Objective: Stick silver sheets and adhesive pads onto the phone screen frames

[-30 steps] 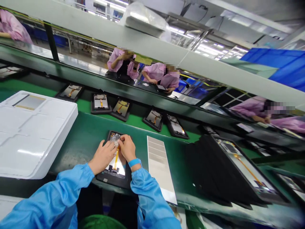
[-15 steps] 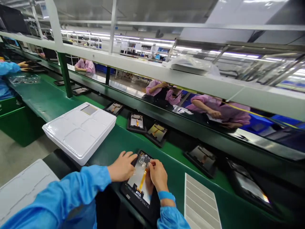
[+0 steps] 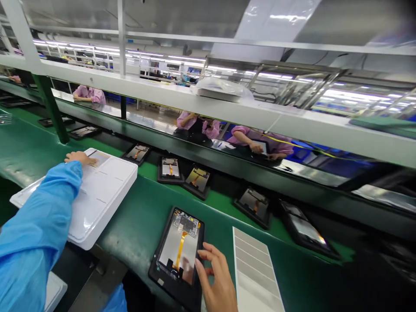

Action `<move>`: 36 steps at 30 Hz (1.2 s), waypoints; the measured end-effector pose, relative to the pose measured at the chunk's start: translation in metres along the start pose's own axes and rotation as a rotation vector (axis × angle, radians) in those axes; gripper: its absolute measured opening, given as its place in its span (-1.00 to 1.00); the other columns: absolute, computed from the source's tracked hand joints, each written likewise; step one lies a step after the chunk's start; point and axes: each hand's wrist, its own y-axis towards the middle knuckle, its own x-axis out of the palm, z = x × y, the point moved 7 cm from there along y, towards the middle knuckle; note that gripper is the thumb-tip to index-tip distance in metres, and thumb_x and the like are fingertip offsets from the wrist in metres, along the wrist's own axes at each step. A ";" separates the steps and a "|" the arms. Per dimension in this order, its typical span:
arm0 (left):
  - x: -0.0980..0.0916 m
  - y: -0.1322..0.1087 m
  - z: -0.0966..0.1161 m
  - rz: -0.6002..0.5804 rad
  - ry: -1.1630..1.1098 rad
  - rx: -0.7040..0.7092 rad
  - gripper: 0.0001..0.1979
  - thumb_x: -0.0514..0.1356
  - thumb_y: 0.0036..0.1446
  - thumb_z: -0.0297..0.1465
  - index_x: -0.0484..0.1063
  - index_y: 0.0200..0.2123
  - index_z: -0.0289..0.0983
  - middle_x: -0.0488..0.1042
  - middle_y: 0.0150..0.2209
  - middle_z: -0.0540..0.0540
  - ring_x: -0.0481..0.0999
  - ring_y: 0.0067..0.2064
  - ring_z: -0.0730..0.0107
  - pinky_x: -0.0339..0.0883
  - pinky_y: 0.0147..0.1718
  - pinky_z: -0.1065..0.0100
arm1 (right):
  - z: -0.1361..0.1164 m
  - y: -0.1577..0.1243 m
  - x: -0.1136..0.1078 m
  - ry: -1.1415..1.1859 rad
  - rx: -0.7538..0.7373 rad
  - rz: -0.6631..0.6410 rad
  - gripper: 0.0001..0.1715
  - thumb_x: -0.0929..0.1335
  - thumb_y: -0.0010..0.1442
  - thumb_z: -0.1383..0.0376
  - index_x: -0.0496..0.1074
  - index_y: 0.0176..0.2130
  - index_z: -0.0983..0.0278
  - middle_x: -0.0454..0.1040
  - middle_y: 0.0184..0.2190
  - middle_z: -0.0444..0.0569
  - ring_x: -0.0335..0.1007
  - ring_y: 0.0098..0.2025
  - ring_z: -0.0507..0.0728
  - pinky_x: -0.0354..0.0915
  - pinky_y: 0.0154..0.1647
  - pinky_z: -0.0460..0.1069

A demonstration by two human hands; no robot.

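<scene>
My left hand (image 3: 79, 158) reaches to the far corner of a stacked white plastic tray (image 3: 112, 190). Its fingers are apart, resting beside a flat grey rectangular piece (image 3: 101, 158) in the tray; the thumb side touches the piece. An opened tablet (image 3: 180, 247) lies in a black holder at the bench edge, its circuit board at the top and an orange flex cable (image 3: 180, 251) down the middle. By the tablet's right edge, my right hand (image 3: 216, 275) hovers with bent fingers and a gap between thumb and forefinger, nothing visible in it.
Right of the tablet lies a white sheet with grey strips (image 3: 258, 268). Several more opened tablets (image 3: 196, 181) in black holders line the green belt behind. A white shelf beam (image 3: 156, 93) crosses above. People in pink sleeves (image 3: 250, 141) work on the far side.
My left hand has left the tablet and moved left onto the white tray. My right hand has pulled back from the circuit board to the tablet's right edge. The view has shifted right.
</scene>
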 end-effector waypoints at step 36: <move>0.182 -0.454 0.181 -1.379 -1.162 -0.529 -0.43 0.33 0.13 -0.23 0.39 0.17 -0.31 0.60 -0.17 -0.22 0.60 -0.27 0.24 0.39 -0.34 0.35 | 0.037 -0.086 -0.126 -0.344 0.157 0.373 -0.85 0.25 0.31 0.36 0.39 -0.28 0.25 0.48 -0.43 -0.07 0.36 -0.47 0.09 0.31 -0.38 -0.01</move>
